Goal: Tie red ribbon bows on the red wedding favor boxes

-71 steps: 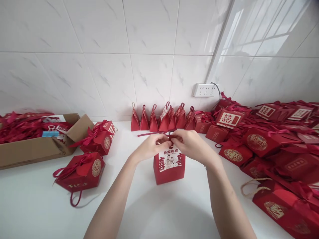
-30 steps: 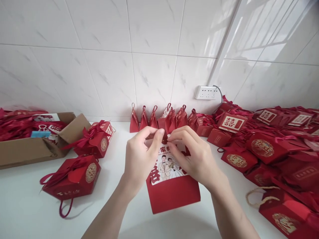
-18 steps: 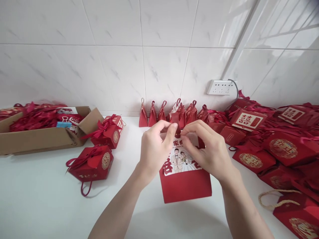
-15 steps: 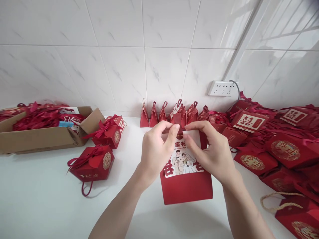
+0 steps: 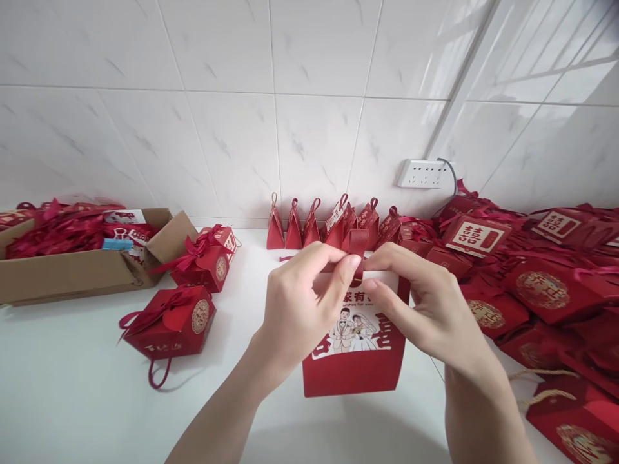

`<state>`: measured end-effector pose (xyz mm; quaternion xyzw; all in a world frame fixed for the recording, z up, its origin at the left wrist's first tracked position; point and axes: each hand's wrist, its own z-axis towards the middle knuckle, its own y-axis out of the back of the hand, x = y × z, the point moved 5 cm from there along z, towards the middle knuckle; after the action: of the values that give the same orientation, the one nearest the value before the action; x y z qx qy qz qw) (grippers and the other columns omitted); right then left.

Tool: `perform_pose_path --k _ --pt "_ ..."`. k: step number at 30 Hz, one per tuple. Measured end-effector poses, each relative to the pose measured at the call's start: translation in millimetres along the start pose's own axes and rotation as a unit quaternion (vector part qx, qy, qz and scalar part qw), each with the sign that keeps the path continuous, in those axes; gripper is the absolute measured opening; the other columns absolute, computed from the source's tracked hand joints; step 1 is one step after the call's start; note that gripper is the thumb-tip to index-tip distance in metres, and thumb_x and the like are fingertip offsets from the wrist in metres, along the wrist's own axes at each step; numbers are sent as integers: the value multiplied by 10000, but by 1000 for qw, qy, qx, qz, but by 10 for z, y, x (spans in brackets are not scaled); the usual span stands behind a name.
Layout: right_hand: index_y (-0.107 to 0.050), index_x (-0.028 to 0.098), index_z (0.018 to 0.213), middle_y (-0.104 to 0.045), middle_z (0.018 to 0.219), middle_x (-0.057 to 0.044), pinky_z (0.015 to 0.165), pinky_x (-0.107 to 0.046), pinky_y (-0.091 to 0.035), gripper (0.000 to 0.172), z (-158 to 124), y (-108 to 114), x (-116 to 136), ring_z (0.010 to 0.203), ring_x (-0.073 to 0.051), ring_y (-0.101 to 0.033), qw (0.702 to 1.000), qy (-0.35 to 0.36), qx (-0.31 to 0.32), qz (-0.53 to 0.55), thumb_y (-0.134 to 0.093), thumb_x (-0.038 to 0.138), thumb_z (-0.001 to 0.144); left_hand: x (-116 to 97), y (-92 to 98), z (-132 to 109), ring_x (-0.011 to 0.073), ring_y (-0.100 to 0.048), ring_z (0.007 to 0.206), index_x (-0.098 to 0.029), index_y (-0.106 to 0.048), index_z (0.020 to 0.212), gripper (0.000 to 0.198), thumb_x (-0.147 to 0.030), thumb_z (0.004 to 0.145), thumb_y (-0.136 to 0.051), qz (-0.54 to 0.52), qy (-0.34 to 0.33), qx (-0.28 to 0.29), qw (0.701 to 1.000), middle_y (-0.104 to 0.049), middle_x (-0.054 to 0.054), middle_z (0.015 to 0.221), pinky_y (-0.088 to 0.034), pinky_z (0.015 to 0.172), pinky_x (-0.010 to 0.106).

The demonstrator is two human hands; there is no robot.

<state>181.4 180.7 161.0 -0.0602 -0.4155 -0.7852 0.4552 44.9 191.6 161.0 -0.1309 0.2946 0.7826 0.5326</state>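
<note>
A red gift box (image 5: 355, 377) with a white card (image 5: 355, 328) showing a bride and groom hangs or stands in front of me over the white table. At its top rises a dark red strap loop (image 5: 358, 241). My left hand (image 5: 309, 296) pinches the base of the strap between thumb and forefinger. From the right, my right hand (image 5: 420, 296) has thumb and forefinger bent around the other side of the strap and the box's top edge. Its fingertips are close together, and the strap lies between the two hands.
An open cardboard box (image 5: 72, 277) of red ribboned packages is at the left, with two red boxes (image 5: 167, 322) beside it. Small red pyramid boxes (image 5: 293, 232) line the wall. Many red boxes (image 5: 546, 283) pile up at the right. A power strip (image 5: 425, 174) is on the wall.
The strap loop now shows taller and wider above my fingers. Both hands are slightly lower around it. The whole view has shifted a little, with most objects appearing further left.
</note>
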Motion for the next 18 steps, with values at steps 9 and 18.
perform_pose_path --k 9,18 --pt "-525 195 735 -497 647 17 530 -236 -358 140 -10 29 41 559 -102 -434 1000 -4 -5 -7 -516 215 873 40 -25 20 40 -395 419 -182 -531 664 222 -270 869 -534 -55 43 46 997 -491 -49 545 -282 365 167" --pt "-486 191 669 -443 582 44 464 -213 -311 165 1 83 24 495 -77 -379 996 -48 -78 2 -550 199 821 119 20 27 84 -475 496 -211 -607 727 139 -331 797 -605 -91 162 86 979 -591 -24 635 -340 402 190"
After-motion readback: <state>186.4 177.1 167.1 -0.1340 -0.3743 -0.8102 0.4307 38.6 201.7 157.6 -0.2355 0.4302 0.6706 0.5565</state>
